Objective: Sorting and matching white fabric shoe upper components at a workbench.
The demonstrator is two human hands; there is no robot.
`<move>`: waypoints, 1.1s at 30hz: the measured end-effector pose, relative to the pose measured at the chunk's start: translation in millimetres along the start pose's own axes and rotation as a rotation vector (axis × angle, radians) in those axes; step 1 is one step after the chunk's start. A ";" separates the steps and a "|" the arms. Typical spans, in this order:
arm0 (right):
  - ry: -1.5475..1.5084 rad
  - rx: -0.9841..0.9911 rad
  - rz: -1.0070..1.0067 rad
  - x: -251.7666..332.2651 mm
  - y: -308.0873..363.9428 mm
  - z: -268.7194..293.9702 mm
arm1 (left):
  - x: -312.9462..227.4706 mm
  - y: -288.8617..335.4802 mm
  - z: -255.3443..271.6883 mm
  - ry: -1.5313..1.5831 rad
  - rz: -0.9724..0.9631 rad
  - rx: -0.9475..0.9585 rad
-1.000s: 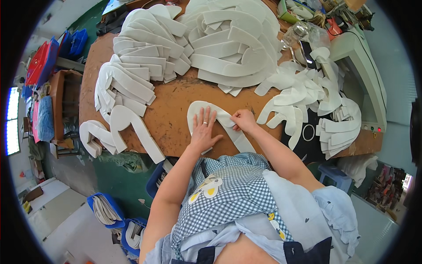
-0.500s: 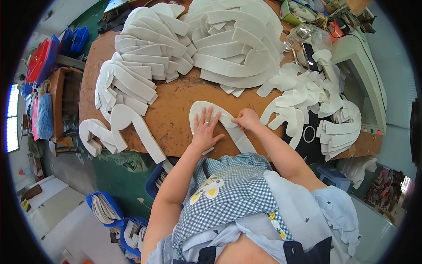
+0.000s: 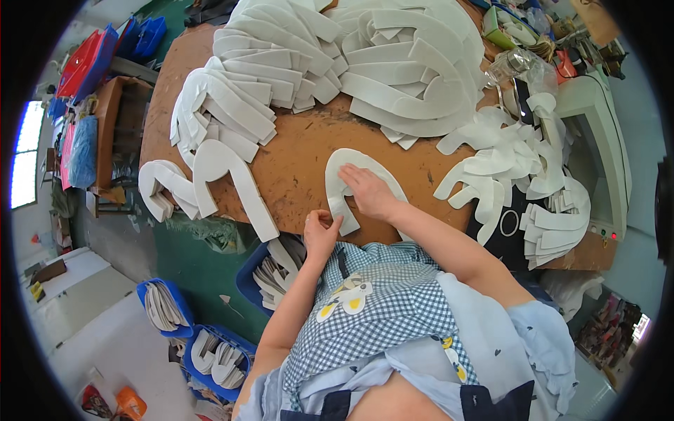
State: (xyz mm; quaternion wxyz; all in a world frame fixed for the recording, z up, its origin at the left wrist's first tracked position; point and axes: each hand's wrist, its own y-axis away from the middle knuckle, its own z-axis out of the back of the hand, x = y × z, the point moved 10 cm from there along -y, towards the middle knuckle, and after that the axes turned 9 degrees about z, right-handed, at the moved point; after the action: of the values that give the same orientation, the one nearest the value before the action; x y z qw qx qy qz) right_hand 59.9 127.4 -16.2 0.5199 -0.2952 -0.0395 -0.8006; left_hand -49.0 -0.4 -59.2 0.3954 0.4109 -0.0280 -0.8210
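Note:
A thick white U-shaped pad (image 3: 365, 160) lies on the brown table at the near edge, its curve pointing away from me. My right hand (image 3: 368, 193) rests on the pad's left side near the curve, fingers stretched out and lying flat. The right forearm covers much of the pad's other leg. At the end of the left leg, my left hand (image 3: 321, 237) has its fingers curled in a pinch at the pad's edge. The fingertips are small and partly hidden there.
Big heaps of white pads (image 3: 281, 63) fill the back of the table (image 3: 295, 161). Thin white cutouts (image 3: 491, 147) and a stacked bundle (image 3: 562, 224) lie right, beside a grey-green machine (image 3: 597, 140). Blue baskets (image 3: 242, 344) of pads stand below left.
My left hand has left the pad's curve and drawn down to its left leg's end. My right hand has moved from a pinch on the right leg to lie flat on the left side.

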 end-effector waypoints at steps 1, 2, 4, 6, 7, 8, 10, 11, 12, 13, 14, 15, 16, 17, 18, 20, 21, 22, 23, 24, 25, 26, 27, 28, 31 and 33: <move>-0.003 0.085 0.041 3.4 -2.5 -13.6 | 0.9 0.6 -2.6 0.003 0.003 -0.004; -0.002 0.088 0.045 1.2 -1.1 -15.3 | 11.1 -0.1 -11.2 0.045 0.100 0.059; 0.087 0.200 0.121 3.9 1.7 -25.3 | 19.5 0.6 -16.6 0.091 0.202 0.120; 0.067 0.226 0.119 2.1 1.5 -29.4 | 15.9 1.7 -6.9 0.090 0.163 0.044; 0.046 0.248 0.113 1.8 2.6 -31.5 | 16.3 2.2 -7.4 0.094 0.167 0.045; 0.047 0.252 0.114 2.5 4.0 -31.8 | 12.0 2.4 -6.5 0.098 0.129 0.033; 0.142 0.267 0.134 3.0 3.4 -34.2 | 2.9 0.2 -3.8 0.101 0.086 0.020; 0.144 0.266 0.132 2.3 4.0 -34.2 | 1.4 0.2 -8.6 0.106 0.108 0.059; 0.150 0.293 0.125 2.4 4.3 -36.3 | 1.9 0.7 -11.3 0.110 0.132 0.094; 0.157 0.320 0.117 2.2 4.4 -38.2 | 6.1 -1.3 -12.0 0.108 0.130 0.093; 0.156 0.316 0.116 3.4 2.6 -38.3 | 18.2 -4.1 -20.1 0.186 0.192 0.162; 0.152 0.318 0.118 2.8 3.2 -39.7 | 23.0 -4.6 -27.5 0.263 0.253 0.238; 0.149 0.320 0.119 2.0 4.0 -40.5 | 23.1 -6.1 -27.1 0.259 0.249 0.242; 0.150 0.316 0.113 0.2 4.9 -40.0 | 32.9 -3.8 -36.1 0.391 0.380 0.332; 0.140 0.313 0.111 -0.2 5.5 -40.5 | 41.4 1.3 -46.1 0.525 0.516 0.422; 0.131 0.309 0.106 -2.0 5.9 -40.5 | 41.8 -1.0 -46.9 0.500 0.506 0.426; 0.138 0.318 0.114 -1.2 6.3 -41.0 | 44.8 -1.6 -48.1 0.477 0.501 0.424; 0.145 0.327 0.124 -0.3 6.4 -41.4 | 47.4 -2.4 -50.0 0.474 0.499 0.423; 0.145 0.325 0.123 0.6 6.5 -40.5 | 51.4 -4.1 -49.7 0.424 0.498 0.398; 0.128 0.320 0.126 2.4 6.4 -40.5 | 57.4 -7.3 -49.9 0.375 0.496 0.372; 0.114 0.313 0.128 2.8 6.0 -39.7 | 64.1 -10.7 -52.7 0.376 0.489 0.371; 0.120 0.308 0.130 4.1 4.3 -40.3 | 67.5 -16.0 -47.6 0.233 0.400 0.323; 0.088 0.285 0.132 2.6 4.7 -42.4 | 64.6 -20.5 -46.5 0.091 0.305 0.283; 0.064 0.265 0.109 -7.0 11.6 -42.7 | 42.2 -19.7 -37.2 -0.102 0.224 0.198; -0.001 0.262 0.064 -18.6 10.5 -50.7 | -39.1 -9.6 -10.9 -0.438 -0.013 0.062; 0.039 0.281 0.068 -16.1 -4.3 -55.8 | -76.0 -0.8 -9.0 -0.249 -0.435 -0.018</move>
State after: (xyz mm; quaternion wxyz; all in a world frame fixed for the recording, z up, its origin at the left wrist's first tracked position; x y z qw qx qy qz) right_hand 36.7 121.7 -69.3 0.5837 -0.2050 -0.1310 -0.7747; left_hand -16.7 53.7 -15.8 0.2065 0.2996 0.0201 -0.9312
